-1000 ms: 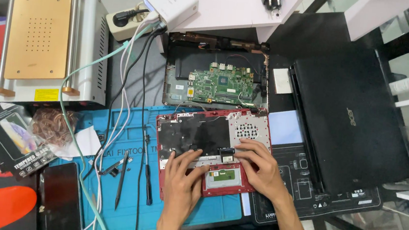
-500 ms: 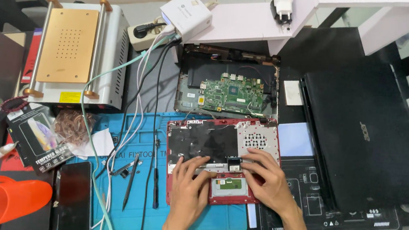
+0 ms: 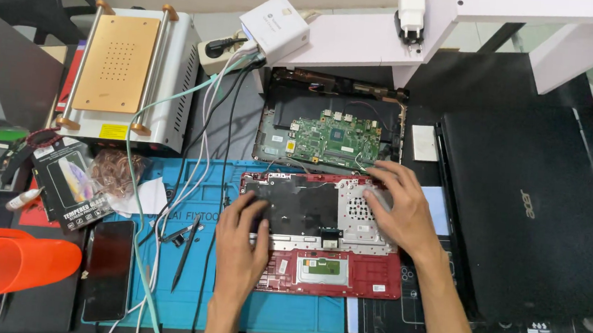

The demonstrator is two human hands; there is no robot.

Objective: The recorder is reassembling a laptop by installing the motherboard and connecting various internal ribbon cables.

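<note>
Both hands lie flat and open, gripping nothing: my left hand [image 3: 242, 243] and right hand [image 3: 397, 208] press on the red laptop palmrest shell [image 3: 319, 233], a rectangular plastic frame lying directly beneath them, its dark keyboard backing between them. Under it, blue rubbery work mat [image 3: 299, 315]. Beyond my fingertips, open black laptop base [image 3: 331, 128] containing green circuit board [image 3: 327, 137].

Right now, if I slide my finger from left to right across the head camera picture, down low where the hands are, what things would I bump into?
Orange cup → black phone → black pen-like tool → left hand → red laptop case → right hand → closed black laptop.
</note>
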